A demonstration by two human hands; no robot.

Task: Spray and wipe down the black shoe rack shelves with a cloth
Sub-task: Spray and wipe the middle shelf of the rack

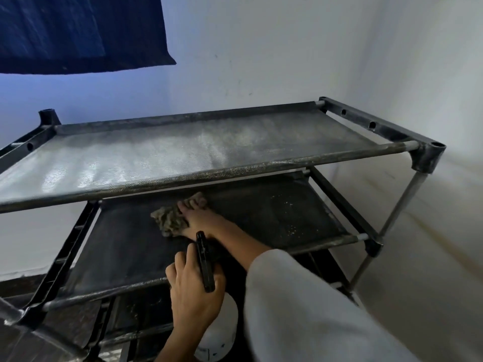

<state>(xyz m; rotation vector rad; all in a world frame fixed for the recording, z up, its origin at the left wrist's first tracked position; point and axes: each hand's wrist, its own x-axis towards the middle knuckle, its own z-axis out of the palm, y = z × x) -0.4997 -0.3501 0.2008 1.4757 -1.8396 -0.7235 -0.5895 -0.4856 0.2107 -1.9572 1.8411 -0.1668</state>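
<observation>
Wiping the second shelf (274,218) of the black shoe rack (427,155)
Right hand (198,218) presses a grey cloth (170,218) flat, fingers straight; left hand (194,291) grips the spray bottle (218,333)

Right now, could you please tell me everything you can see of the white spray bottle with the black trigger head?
The white plastic spray bottle with the black trigger head is held in the left hand, fingers wrapped round its neck and trigger. Its rounded, translucent-looking body hangs below the hand, with faint dark print low down. The black head points forward toward the middle mesh shelf of the shoe rack, in front of that shelf's near rail. Its nozzle sits close to the right forearm; contact is unclear. No spray is visible.
</observation>
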